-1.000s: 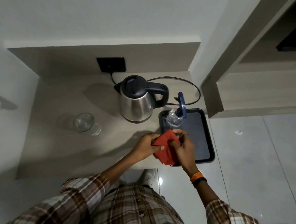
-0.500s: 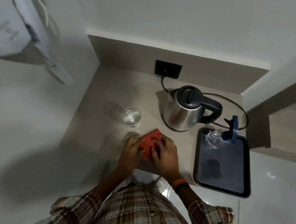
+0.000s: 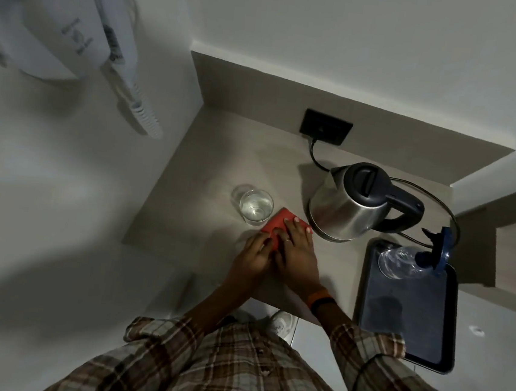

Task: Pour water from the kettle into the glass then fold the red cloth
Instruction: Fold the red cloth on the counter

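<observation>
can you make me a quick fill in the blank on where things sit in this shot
1. Both hands press the red cloth flat on the ____.
2. The cloth lies between the glass and the ____.
3. The bottle lies on the dark ____.
4. The kettle's cord runs to the wall ____.

Missing words: counter; kettle; tray; socket

Brown-and-cream plaid shirt point(image 3: 233, 372) with rolled sleeves, orange and black wristbands point(image 3: 321, 300), a finger ring point(image 3: 287, 240), white shoes point(image 3: 282, 322).
</observation>
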